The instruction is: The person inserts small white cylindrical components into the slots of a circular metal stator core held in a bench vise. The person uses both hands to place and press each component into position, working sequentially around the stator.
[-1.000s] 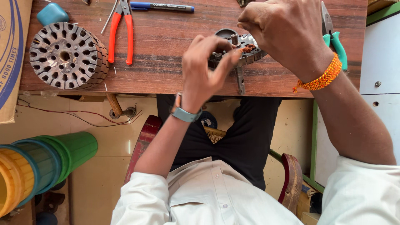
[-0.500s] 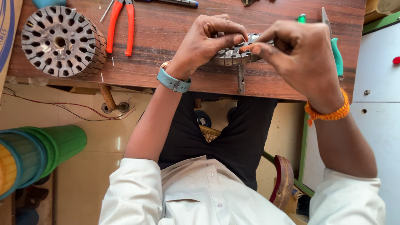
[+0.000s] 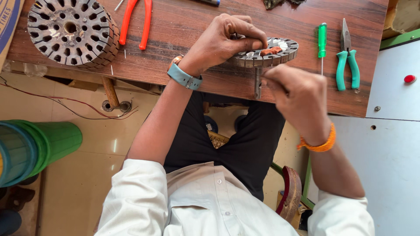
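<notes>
My left hand (image 3: 223, 41), with a blue-grey watch on the wrist, grips a small slotted metal stator disc (image 3: 284, 50) at the edge of the wooden table (image 3: 183, 39). A patch of copper winding (image 3: 271, 50) lies on the disc's top. A short metal shaft (image 3: 257, 83) hangs down from under the disc. My right hand (image 3: 297, 94), with an orange bracelet, hovers just below the disc beside the shaft, fingers pinched together. What is between them cannot be seen.
A large slotted stator core (image 3: 70, 32) lies at the table's left, with orange-handled pliers (image 3: 136, 22) beside it. A green screwdriver (image 3: 322, 41) and teal-handled pliers (image 3: 348, 61) lie right of the disc. Green stacked bins (image 3: 39, 146) stand on the floor at left, a white cabinet (image 3: 389, 131) at right.
Both hands were on the disc. Now my right hand has drawn back down below it while my left keeps hold.
</notes>
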